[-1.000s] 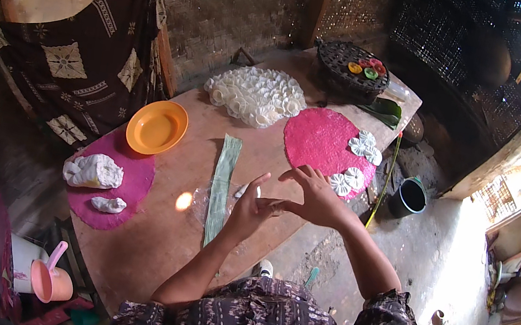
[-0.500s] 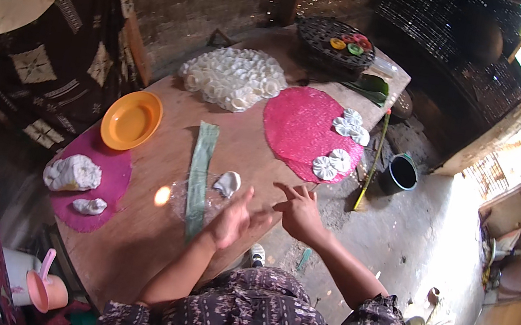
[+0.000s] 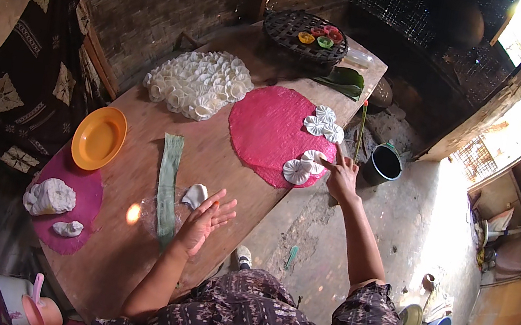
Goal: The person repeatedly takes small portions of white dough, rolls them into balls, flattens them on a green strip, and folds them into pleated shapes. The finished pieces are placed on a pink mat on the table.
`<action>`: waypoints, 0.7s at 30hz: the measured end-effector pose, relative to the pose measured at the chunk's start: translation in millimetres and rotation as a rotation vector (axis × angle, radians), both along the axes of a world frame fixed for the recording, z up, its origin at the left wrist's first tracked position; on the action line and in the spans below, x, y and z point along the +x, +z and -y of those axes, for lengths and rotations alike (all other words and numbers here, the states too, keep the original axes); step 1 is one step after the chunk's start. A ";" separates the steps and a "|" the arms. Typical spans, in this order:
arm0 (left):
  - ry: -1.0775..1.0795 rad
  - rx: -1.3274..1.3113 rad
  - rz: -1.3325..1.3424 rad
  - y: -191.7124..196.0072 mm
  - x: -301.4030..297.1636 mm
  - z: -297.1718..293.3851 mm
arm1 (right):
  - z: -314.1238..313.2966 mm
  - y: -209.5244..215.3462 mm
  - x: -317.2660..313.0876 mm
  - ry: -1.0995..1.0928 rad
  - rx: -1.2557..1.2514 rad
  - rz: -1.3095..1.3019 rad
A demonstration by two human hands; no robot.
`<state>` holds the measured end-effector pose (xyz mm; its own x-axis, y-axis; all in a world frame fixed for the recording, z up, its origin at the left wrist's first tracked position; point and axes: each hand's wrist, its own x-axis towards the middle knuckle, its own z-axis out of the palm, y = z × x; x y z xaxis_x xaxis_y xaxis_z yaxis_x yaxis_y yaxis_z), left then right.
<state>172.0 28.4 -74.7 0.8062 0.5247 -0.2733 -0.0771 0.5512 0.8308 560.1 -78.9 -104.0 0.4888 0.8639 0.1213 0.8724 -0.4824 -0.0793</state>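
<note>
My left hand (image 3: 200,225) is held palm up over the table, fingers spread and empty, with a small orange spot on one finger. Beside it a small white dough piece (image 3: 195,195) lies near a greenish strip (image 3: 168,181) on clear plastic. My right hand (image 3: 342,178) reaches to the right edge of a round pink mat (image 3: 260,124). Its fingers are apart, and one tip meets a white pleated disc (image 3: 313,160) in the lower cluster. Another pleated disc (image 3: 295,172) lies against it. A separate cluster of pleated discs (image 3: 323,126) sits farther up.
White dough lumps (image 3: 50,197) rest on a magenta mat (image 3: 80,229) at left, below an orange plate (image 3: 99,139). Behind are a heap of white cup-shaped pieces (image 3: 199,83) and a dark woven tray (image 3: 283,28) with small coloured cups. A black bucket (image 3: 384,164) stands on the floor.
My right hand has moved away from the left, out to the discs on the pink mat. My left hand has turned up with fingers spread. The whole view has shifted.
</note>
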 end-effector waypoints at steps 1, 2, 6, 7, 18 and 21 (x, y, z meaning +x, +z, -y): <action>0.006 -0.004 0.002 0.1 0.9 -0.6 | -2.4 -4.1 -0.5 -0.008 0.011 -0.031; 0.011 -0.007 0.003 -0.4 1.2 -0.9 | -3.7 -8.9 -0.9 -0.001 0.048 -0.042; 0.023 -0.025 -0.036 -3.3 4.1 -3.2 | -4.7 -29.1 -5.8 -0.013 -0.052 -0.005; 0.030 -0.028 -0.036 -3.3 6.9 -3.7 | -5.4 -30.0 -5.1 -0.015 -0.020 -0.010; 0.161 -0.152 0.271 18.7 74.5 -34.9 | -43.6 60.2 -84.6 0.351 0.400 -0.231; 0.161 -0.293 0.263 18.3 67.5 -45.3 | -42.1 68.0 -137.0 0.536 0.373 -0.053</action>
